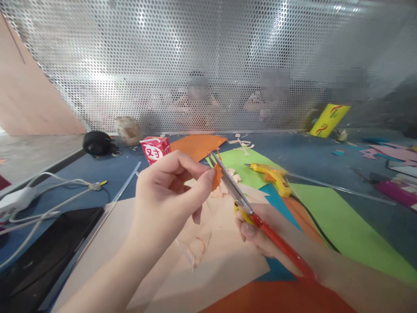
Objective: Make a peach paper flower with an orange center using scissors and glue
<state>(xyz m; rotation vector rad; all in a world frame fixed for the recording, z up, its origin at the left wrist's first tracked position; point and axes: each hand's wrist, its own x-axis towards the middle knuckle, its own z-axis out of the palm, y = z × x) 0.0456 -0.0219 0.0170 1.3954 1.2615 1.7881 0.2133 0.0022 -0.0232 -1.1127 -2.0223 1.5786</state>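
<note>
A small red and white carton (155, 149) stands on the table (312, 161) just beyond the left hand's fingers (192, 167), slightly to their left. Its white label bears two red Chinese characters, which look like "又寸". Far beyond the right hand's fingers (248, 229), off to the right by the perforated metal screen (208, 61), a yellow package (329, 120) leans with a red swirl logo on it; its lettering is too small to read.
</note>
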